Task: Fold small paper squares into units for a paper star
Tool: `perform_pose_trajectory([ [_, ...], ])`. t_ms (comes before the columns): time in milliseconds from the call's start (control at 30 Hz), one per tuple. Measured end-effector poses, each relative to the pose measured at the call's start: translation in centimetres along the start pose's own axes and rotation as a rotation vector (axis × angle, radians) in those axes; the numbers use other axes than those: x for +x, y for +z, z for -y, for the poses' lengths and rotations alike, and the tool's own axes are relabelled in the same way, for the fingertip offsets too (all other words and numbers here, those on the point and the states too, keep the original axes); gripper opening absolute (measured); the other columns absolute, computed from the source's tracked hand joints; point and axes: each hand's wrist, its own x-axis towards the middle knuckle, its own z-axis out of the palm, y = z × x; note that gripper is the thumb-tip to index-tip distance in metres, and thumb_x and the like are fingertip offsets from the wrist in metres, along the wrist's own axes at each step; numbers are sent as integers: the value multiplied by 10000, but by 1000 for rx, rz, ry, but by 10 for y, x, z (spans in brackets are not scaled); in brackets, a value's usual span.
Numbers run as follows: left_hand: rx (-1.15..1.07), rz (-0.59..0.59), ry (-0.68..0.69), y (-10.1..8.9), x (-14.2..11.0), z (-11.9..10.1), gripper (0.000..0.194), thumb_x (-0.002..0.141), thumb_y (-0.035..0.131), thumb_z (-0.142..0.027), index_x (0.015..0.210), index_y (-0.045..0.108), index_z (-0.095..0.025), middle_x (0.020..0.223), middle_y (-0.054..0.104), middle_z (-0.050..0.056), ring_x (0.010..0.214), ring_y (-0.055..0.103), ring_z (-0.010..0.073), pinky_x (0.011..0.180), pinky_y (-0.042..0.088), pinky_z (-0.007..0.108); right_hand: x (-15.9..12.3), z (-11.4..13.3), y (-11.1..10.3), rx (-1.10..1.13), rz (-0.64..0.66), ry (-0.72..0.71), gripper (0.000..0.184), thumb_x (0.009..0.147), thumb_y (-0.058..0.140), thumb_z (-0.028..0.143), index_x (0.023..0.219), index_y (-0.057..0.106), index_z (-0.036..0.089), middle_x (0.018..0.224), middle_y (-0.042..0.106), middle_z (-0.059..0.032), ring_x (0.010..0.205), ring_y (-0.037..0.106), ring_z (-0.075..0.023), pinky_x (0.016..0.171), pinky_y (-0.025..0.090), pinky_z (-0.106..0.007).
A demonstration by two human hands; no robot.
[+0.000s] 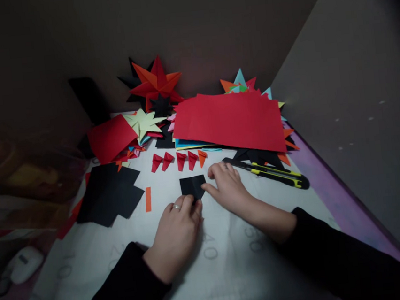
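Note:
A small black paper square (192, 185) with a crease down its middle lies on the white mat. My left hand (177, 232), a ring on one finger, has its fingers bent together at the square's lower edge and pinches or presses it there. My right hand (229, 187) is at the square's right side, thumb tip at the edge and the other fingers curled but apart from the thumb. Just beyond the square stand several small folded red paper pieces (181, 161) in a row, with one folded orange piece (202, 157) at the right end.
A black and yellow utility knife (269, 174) lies right of my right hand. Black sheets (105, 197) and an orange strip (148, 199) are at left. Large red sheets (229, 121) and folded paper stars (158, 81) sit behind. A white earbud case (26, 265) is far left.

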Motion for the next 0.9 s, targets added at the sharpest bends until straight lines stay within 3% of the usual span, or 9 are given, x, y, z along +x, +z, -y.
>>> perform_pose_trajectory([
  [133, -8, 1, -9, -2, 0, -1, 244, 879, 517, -175, 1094, 626, -139, 992, 588, 116, 885, 577, 248, 682, 500, 366, 3, -7, -2, 89, -70, -20, 69, 819, 532, 173, 886, 526, 191, 920, 583, -79, 910, 516, -254, 812, 418, -405],
  [267, -41, -42, -6, -1, -3, -1, 272, 874, 517, -157, 1128, 613, -133, 1016, 586, 134, 916, 568, 265, 708, 507, 396, -12, -11, -4, 255, -24, -395, 307, 800, 421, 21, 979, 610, 183, 970, 627, -94, 955, 550, -223, 847, 473, -386],
  [333, -86, -72, 16, 1, -4, 2, 293, 876, 514, -151, 1155, 603, -122, 1030, 583, 143, 944, 559, 270, 738, 508, 408, -23, -13, -3, 201, 35, -567, 414, 760, 435, -11, 1065, 636, 184, 1066, 650, -101, 983, 550, -231, 860, 490, -400],
  [500, -280, -183, 74, -1, -6, 26, 251, 886, 496, -118, 1058, 662, -194, 1109, 575, 113, 1038, 532, 246, 854, 483, 426, -32, -17, -3, 69, 66, -649, 466, 765, 454, -15, 1166, 634, 138, 1167, 658, -118, 1005, 546, -241, 863, 508, -403],
  [633, -280, -176, 44, -3, -3, 41, 410, 862, 454, -23, 1195, 610, -204, 1122, 608, 103, 1060, 526, 240, 863, 471, 424, -27, -16, -11, -43, 142, -718, 463, 792, 451, 10, 1196, 629, 149, 1196, 639, -152, 1015, 543, -246, 849, 510, -410],
  [900, -335, -148, 103, 2, 3, 47, 188, 912, 526, -211, 960, 708, -215, 988, 702, 52, 1032, 556, 219, 870, 447, 396, -27, -19, -12, -45, 210, -729, 474, 815, 478, 29, 1205, 632, 251, 1258, 616, -93, 1162, 514, -274, 938, 468, -463],
])
